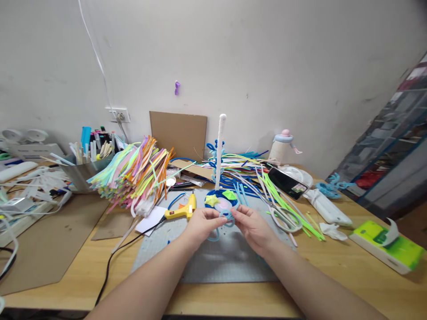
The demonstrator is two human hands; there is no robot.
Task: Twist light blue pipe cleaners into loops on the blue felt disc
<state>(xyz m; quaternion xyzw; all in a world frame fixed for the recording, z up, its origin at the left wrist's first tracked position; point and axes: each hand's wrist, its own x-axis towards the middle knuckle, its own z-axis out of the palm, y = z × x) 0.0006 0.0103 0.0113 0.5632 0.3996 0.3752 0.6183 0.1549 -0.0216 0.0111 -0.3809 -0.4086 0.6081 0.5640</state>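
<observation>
Between my two hands is a light blue pipe cleaner bent into loops. My left hand pinches its left side, and my right hand pinches its right side. Just beyond the fingertips stands a round dark blue base with a yellow star, a green shape and a pale pink centre. A white fuzzy rod rises upright behind or from this base; the joint is not clear. Blue curled pieces show beside the rod.
A yellow glue gun lies left of my hands on the grey mat, its black cord running frontward. Scissors, green pipe cleaners and a phone are at the right. A large pipe cleaner bundle stands back left.
</observation>
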